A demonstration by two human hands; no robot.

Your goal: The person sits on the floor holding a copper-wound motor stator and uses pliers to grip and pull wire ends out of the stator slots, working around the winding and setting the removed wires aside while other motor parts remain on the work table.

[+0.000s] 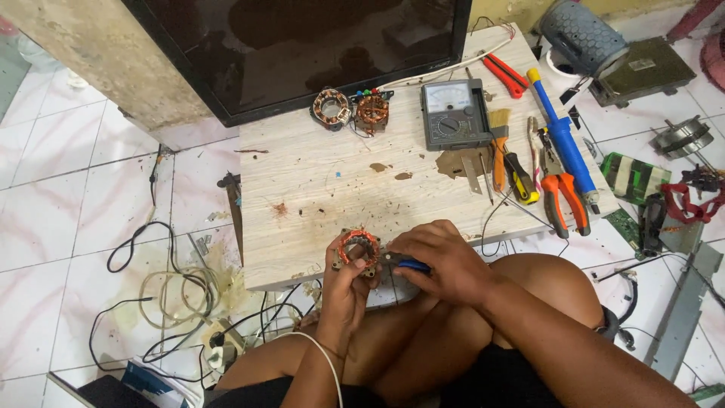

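Low in the middle of the frame, just off the near edge of the wooden board (317,189), the left hand (343,283) is gripping a copper-wound stator (358,250), fingers curled round its outer ring, holding it upright above the lap. Right beside it, the right hand (442,261) is closing around a blue-handled tool (411,264), its tip pressing in at the stator's right side. Up the board, two more wound coils (351,109) are sitting near a dark screen (302,45), with a grey multimeter (455,113) at upper centre-right. Further right, orange-handled pliers (565,202), a paintbrush (499,143) and a blue desoldering pump (563,143) are lying side by side.
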